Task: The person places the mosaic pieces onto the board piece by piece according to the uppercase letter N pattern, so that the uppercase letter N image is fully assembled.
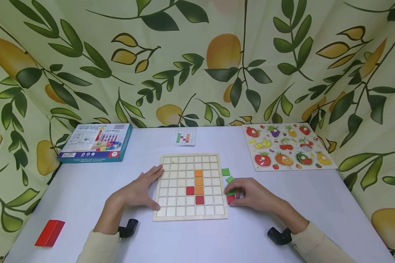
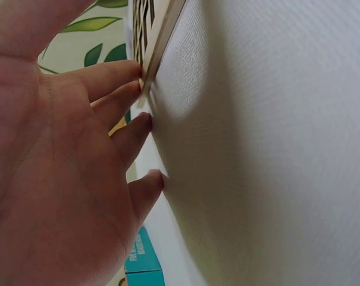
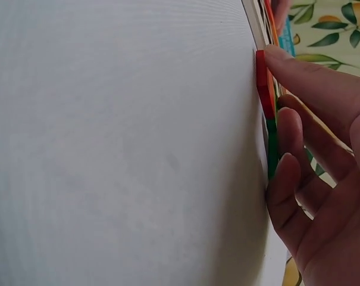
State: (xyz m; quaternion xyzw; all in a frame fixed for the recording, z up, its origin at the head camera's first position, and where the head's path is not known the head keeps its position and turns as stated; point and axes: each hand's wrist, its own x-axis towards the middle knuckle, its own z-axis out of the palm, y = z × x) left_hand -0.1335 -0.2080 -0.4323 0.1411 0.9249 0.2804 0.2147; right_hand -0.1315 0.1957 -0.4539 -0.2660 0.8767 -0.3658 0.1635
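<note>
Wooden board (image 1: 156, 214): one; holds orange tiles (image 1: 199, 181): three; red tiles (image 1: 190, 190): two

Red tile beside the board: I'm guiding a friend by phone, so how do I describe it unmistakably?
On the white table, find the pale wooden grid board, then its right edge near the bottom corner. Just outside there, by the right hand, is a small red tile. Its neighbours outside the grid are green tiles, while the two other red tiles sit on the board.

Right side's kinda jammed
Green tiles (image 1: 225, 172) and the right hand (image 1: 253, 193) crowd the board (image 1: 181, 182) there; near side's got room between wrists.
</note>
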